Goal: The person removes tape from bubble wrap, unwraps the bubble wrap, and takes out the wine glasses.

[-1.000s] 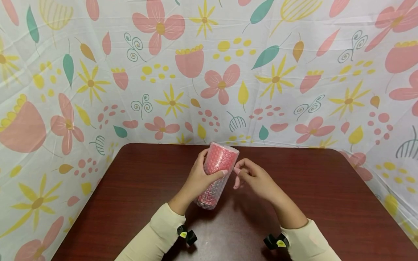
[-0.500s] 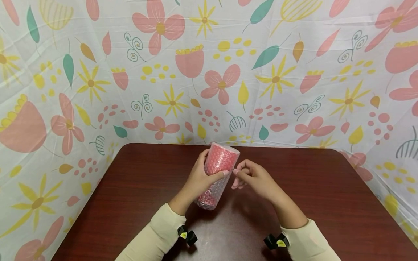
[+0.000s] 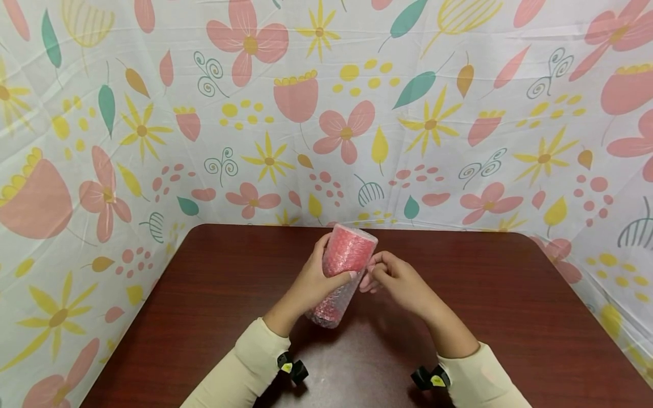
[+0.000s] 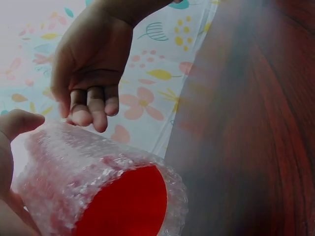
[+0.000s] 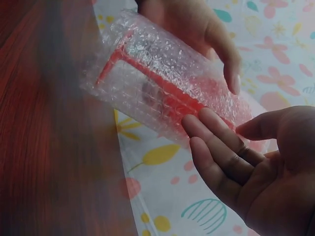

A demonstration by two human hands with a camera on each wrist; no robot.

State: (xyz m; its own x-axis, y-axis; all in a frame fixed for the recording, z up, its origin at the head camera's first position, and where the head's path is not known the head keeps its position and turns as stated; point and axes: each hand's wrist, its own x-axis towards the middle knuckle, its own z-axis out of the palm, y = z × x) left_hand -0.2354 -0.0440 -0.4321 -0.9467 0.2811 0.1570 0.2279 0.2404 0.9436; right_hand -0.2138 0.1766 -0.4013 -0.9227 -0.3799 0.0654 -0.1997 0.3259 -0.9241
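Note:
A red cylinder (image 3: 349, 249) in clear bubble wrap (image 5: 147, 54) tilts above the table, its top leaning right and away. My left hand (image 3: 313, 277) grips it from the left, thumb across the front; the fingers behind are mostly hidden. At its right side, my right hand (image 3: 400, 280) has thumb and index fingertips together at the wrap, seemingly pinching its edge. The exact contact is hard to see. In the right wrist view, this hand's other fingers (image 5: 211, 142) extend loosely beside the wrap. A flat red end (image 4: 128, 206) shows in the left wrist view.
A dark reddish-brown wooden table (image 3: 219, 272) with rounded far corners lies below. White cloth (image 3: 326, 187) printed with flowers and leaves hangs behind and at both sides. Each wrist wears a small black camera; the left camera (image 3: 293, 368) sits beside a cream sleeve (image 3: 245, 362).
The wrapped cylinder and left hand have shifted slightly right. My right hand's thumb and index finger have come up against the wrap, and its lower fingers have moved a little left.

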